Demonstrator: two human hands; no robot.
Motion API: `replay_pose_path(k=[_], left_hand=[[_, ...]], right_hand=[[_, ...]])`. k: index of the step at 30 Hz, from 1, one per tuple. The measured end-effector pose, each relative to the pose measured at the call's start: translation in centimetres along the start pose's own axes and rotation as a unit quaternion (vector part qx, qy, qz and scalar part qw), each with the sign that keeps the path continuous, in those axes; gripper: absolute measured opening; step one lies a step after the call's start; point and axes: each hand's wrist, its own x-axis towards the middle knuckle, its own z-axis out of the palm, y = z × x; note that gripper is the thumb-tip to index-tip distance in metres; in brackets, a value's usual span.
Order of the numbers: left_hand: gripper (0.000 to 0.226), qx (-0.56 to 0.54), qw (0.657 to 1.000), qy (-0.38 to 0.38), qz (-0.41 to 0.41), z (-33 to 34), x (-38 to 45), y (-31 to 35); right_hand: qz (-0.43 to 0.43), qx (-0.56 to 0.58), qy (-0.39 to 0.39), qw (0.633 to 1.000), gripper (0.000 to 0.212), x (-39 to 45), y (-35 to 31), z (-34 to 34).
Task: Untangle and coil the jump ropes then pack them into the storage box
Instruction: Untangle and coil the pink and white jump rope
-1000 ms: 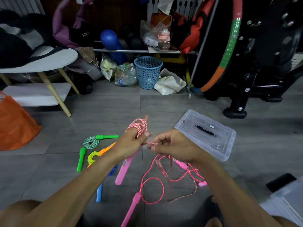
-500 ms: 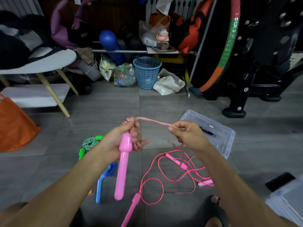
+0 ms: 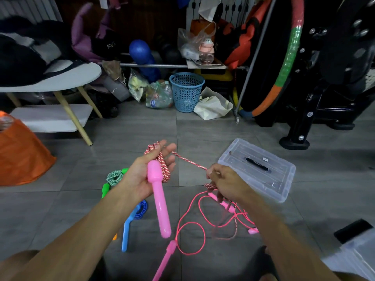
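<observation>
A: Where's the rope rn?

B: Braided red-white rope [image 3: 162,167] is centre frame, looped over my left hand [image 3: 146,175]. Its pink handle [image 3: 159,199] lies across my palm, hanging down, fingers mostly straight w/ the loops draped round them. A sec ago both hands were bunched together at the coil; now they're apart.

A: And the right?

B: Right hand [image 3: 225,183] pinches the free strand, drawn fairly taut from the coil down-right. Rest of it trails to the floor, mixed w/ the thin pink rope [image 3: 192,226], lower centre.

A: So what's that mean?

B: Prob another wrap coming, coil's partway done. Tail still looks tangled w/ the pink one, could snag.

A: The others?

B: Green rope [image 3: 113,177] and blue rope [image 3: 134,218] sit coiled left of my arm. Clear lid [image 3: 257,169] on the floor, right of centre; clear box [image 3: 357,254] at lower-right edge. Nothing packed yet afaict.
</observation>
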Motion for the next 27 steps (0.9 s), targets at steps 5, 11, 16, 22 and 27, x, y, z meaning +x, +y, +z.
replay_pose_path(k=[5, 11, 16, 22, 27], left_hand=[[0.013, -0.029, 0.999, 0.005, 0.018, 0.7, 0.1, 0.1], [0.012, 0.056, 0.994, -0.044, 0.078, 0.6, 1.0, -0.4], [0.021, 0.516, 0.846, -0.057, 0.121, -0.9, 1.7, -1.6], [0.031, 0.679, 0.721, -0.142, 0.013, -0.6, 0.5, -2.1], [0.03, 0.61, 0.766, -0.184, -0.085, -0.5, -0.4, -2.1]], right_hand=[[-0.087, -0.076, -0.023, 0.993, 0.021, 0.2, -0.2, 0.5], [-0.095, -0.017, -0.151, 0.984, 0.017, -1.0, -1.6, 1.9], [-0.043, 0.009, -0.169, 0.985, 0.031, -1.5, -3.0, 0.8], [-0.034, 0.116, -0.049, 0.991, 0.032, -0.4, -1.4, -1.3], [-0.092, 0.117, 0.078, 0.986, 0.014, 0.1, -1.2, -2.0]])
